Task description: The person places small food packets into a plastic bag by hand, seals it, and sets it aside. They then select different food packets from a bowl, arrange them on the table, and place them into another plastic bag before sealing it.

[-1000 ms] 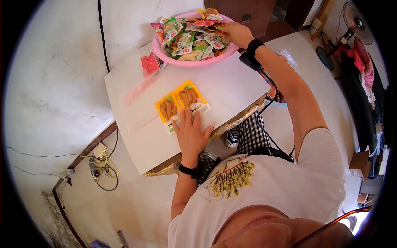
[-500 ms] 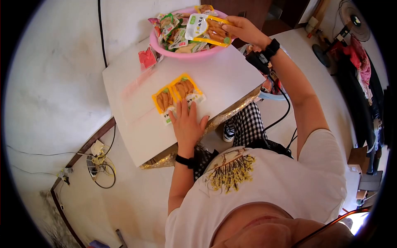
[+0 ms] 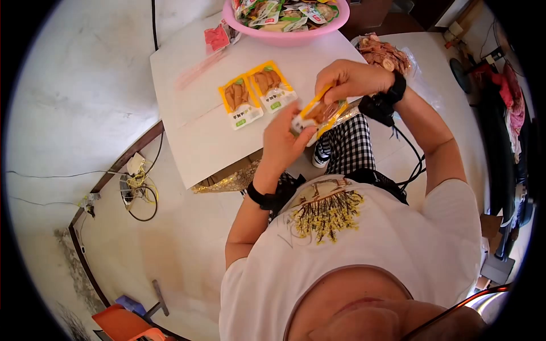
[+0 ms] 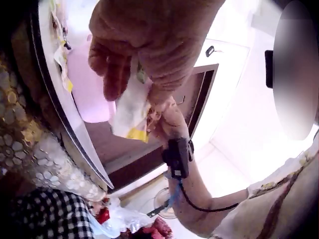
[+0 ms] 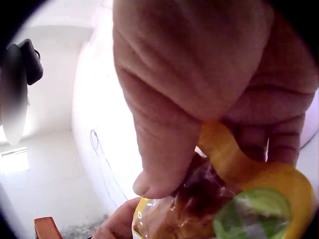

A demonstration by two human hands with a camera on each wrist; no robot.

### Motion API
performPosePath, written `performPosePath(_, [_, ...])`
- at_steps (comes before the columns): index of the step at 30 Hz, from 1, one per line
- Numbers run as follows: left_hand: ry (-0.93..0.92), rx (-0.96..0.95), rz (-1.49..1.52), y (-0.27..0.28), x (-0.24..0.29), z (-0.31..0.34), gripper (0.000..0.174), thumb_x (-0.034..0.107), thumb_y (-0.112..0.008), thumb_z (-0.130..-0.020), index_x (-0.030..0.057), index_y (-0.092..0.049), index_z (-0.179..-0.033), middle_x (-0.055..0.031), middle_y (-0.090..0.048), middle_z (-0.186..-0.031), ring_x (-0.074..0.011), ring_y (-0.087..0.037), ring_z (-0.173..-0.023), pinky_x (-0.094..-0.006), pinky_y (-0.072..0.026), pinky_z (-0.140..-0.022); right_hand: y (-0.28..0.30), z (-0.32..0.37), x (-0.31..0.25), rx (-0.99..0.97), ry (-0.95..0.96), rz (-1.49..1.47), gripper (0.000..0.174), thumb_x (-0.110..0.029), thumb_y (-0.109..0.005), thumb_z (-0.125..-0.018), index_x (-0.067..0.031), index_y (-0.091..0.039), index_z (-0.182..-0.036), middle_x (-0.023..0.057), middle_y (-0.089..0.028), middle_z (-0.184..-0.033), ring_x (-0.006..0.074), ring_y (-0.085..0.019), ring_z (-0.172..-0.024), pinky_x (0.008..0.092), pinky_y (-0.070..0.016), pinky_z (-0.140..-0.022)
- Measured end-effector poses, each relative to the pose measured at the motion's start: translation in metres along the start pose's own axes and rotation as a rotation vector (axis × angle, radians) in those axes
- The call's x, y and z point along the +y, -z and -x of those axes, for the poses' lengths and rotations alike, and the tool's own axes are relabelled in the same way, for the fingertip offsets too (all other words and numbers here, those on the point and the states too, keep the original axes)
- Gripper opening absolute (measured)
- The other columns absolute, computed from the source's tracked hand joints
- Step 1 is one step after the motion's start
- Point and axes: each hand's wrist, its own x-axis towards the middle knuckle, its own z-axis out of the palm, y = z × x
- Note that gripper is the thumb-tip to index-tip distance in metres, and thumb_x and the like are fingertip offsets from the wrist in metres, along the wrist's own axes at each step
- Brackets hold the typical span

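and here the filled packet (image 3: 322, 117) is being held up in the air by the table's near right edge, tilted, its yellow border and brown contents on show, with twelve o'clock taken as the top of the head view. from one to two o'clock it is gripped by the right hand (image 3: 354, 79), thumb pressed on the clear front and fingers curled behind the yellow edge, close to a round green mark in the right wrist view. at eight o'clock the white end is being pinched by the left hand (image 3: 281, 139), between thumb and fingers, as seen in the left wrist view. out towards ten o'clock, two similar packets, the left one (image 3: 239, 101) and the right one (image 3: 273, 85), are laid flat side by side on the white table (image 3: 196, 136), yellow ends pointed away. past them, also around ten, a red-and-clear packet (image 3: 217, 38) is seen beside the pink basin (image 3: 284, 38), which is set at eleven o'clock and heaped with mixed packets (image 3: 287, 14). at half past one, beyond the table, reddish-brown pieces (image 3: 387, 55) are gathered. checked trousers (image 3: 354, 148) are seen at half past four, below the held packet.
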Motion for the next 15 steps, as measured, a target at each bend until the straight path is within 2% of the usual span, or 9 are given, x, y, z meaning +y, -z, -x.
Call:
performPosePath(1, [0.148,-0.175,0.124,0.0,0.003,-0.001,0.043,0.018,-0.07,-0.082,-0.0011,-0.057,-0.119,-0.0159,-0.066,-0.094,-0.0239,-0.064,-0.081,-0.0318,-0.0496,-0.072,-0.004,-0.001,0.001,0.082,-0.001,0.041,0.024,-0.016,-0.067,-0.088,0.0006,-0.061,-0.105,0.0014,-0.063,-0.092,0.005,-0.055,-0.079,0.0218,-0.0468,-0.071])
performPosePath(3, [0.16,-0.028,0.222,-0.014,-0.018,0.001,0.031,0.016,-0.066,-0.086,0.0,-0.061,-0.112,-0.0103,-0.067,-0.084,-0.0161,-0.062,-0.07,-0.0273,-0.0483,-0.064,-0.01,-0.004,0.005,0.247,-0.002,0.124,0.032,-0.013,-0.068,-0.087,-0.0002,-0.058,-0.114,0.005,-0.061,-0.106,0.0082,-0.056,-0.089,0.023,-0.047,-0.079])
performPosePath(4, [0.165,0.044,0.271,-0.019,-0.026,0.0,0.025,0.015,-0.065,-0.088,0.0006,-0.063,-0.109,-0.0075,-0.067,-0.078,-0.0121,-0.06,-0.065,-0.025,-0.0476,-0.059,-0.013,-0.007,0.016,0.361,-0.045,0.025,0.037,-0.015,-0.068,-0.087,-0.0017,-0.054,-0.119,0.0056,-0.06,-0.109,0.0088,-0.056,-0.091,0.0235,-0.0472,-0.08])
performPosePath(6, [0.254,0.144,0.502,-0.019,-0.02,-0.006,0.025,0.016,-0.061,-0.092,0.0019,-0.06,-0.112,-0.0037,-0.067,-0.082,-0.0088,-0.061,-0.067,-0.0228,-0.0479,-0.056,-0.02,-0.009,0.041,0.591,-0.131,-0.175,0.049,-0.02,-0.067,-0.089,-0.0048,-0.045,-0.129,0.0068,-0.058,-0.115,0.01,-0.057,-0.094,0.0246,-0.0474,-0.083])
performPosePath(7, [0.3,0.193,0.618,-0.019,-0.017,-0.009,0.024,0.016,-0.06,-0.093,0.0025,-0.059,-0.113,-0.0018,-0.067,-0.084,-0.0071,-0.062,-0.067,-0.0217,-0.0481,-0.054,-0.025,-0.008,0.033,0.589,-0.24,-0.28,0.054,-0.024,-0.064,-0.092,-0.008,-0.037,-0.135,0.0071,-0.06,-0.112,0.0112,-0.059,-0.095,0.0253,-0.0498,-0.081])
performPosePath(10, [0.385,0.215,0.72,-0.021,-0.014,-0.022,0.022,0.019,-0.056,-0.096,0.0048,-0.058,-0.112,-0.002,-0.067,-0.087,-0.0058,-0.06,-0.066,-0.02,-0.0465,-0.053,-0.04,-0.017,0.05,0.499,-0.23,-0.658,0.046,-0.025,-0.061,-0.093,-0.0078,-0.042,-0.131,0.0052,-0.061,-0.109,0.0104,-0.06,-0.094,0.0239,-0.0514,-0.075])
performPosePath(11, [0.379,0.207,0.744,-0.024,-0.015,-0.026,0.021,0.019,-0.055,-0.096,0.004,-0.058,-0.111,-0.0018,-0.066,-0.085,-0.006,-0.06,-0.065,-0.0201,-0.0463,-0.052,-0.046,-0.019,0.044,0.551,-0.211,-0.681,0.035,-0.022,-0.061,-0.093,-0.0071,-0.049,-0.122,0.0018,-0.063,-0.099,0.0086,-0.061,-0.085,0.0217,-0.0511,-0.067])
performPosePath(13, [0.371,0.189,0.787,-0.031,-0.02,-0.031,0.02,0.018,-0.052,-0.097,0.0024,-0.057,-0.108,-0.0014,-0.064,-0.08,-0.0064,-0.059,-0.064,-0.0202,-0.0459,-0.051,-0.038,-0.026,0.055,0.581,-0.26,-0.647,0.026,-0.019,-0.06,-0.092,-0.0066,-0.053,-0.113,0.0009,-0.063,-0.092,0.0079,-0.06,-0.079,0.0205,-0.0494,-0.063])
performPosePath(15, [0.417,0.102,0.701,-0.03,-0.023,-0.031,0.024,0.019,-0.055,-0.096,0.0023,-0.056,-0.113,-0.0028,-0.064,-0.088,-0.0079,-0.059,-0.065,-0.0214,-0.0466,-0.052,-0.027,-0.032,0.073,0.604,-0.296,-0.588,0.018,-0.016,-0.059,-0.091,-0.0061,-0.056,-0.106,0.0004,-0.062,-0.086,0.0075,-0.059,-0.074,0.0197,-0.0477,-0.06])
